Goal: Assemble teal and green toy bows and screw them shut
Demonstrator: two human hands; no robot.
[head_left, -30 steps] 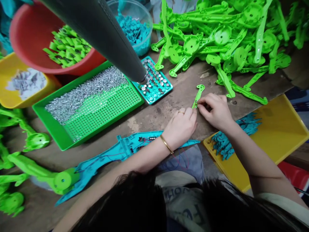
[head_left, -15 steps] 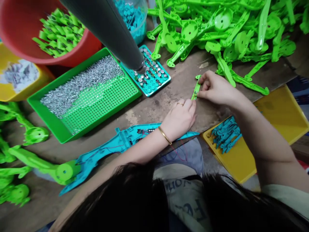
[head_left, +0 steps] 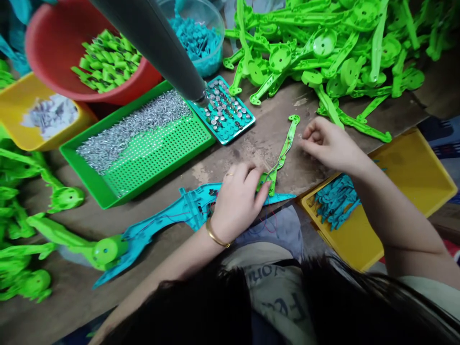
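Observation:
My left hand [head_left: 237, 200] pinches the near end of a long thin green plastic strip [head_left: 283, 148] that lies across the wooden table. It rests over a teal blade-shaped toy shell [head_left: 158, 229] with red wires showing inside. My right hand [head_left: 328, 143] hovers just right of the strip, fingers loosely curled, nothing seen in it. A gold bangle circles my left wrist.
A green perforated tray [head_left: 151, 158] holds silver screws. A small teal tray [head_left: 224, 112] carries button cells under a grey cone-shaped tool [head_left: 158, 45]. A red bowl [head_left: 53, 57] and yellow trays [head_left: 413, 182] hold small parts. A pile of green arms [head_left: 323, 48] fills the far right.
My left hand took the green strip's lower end and drew it toward me over the teal shell. My right hand let go of the strip and moved slightly right.

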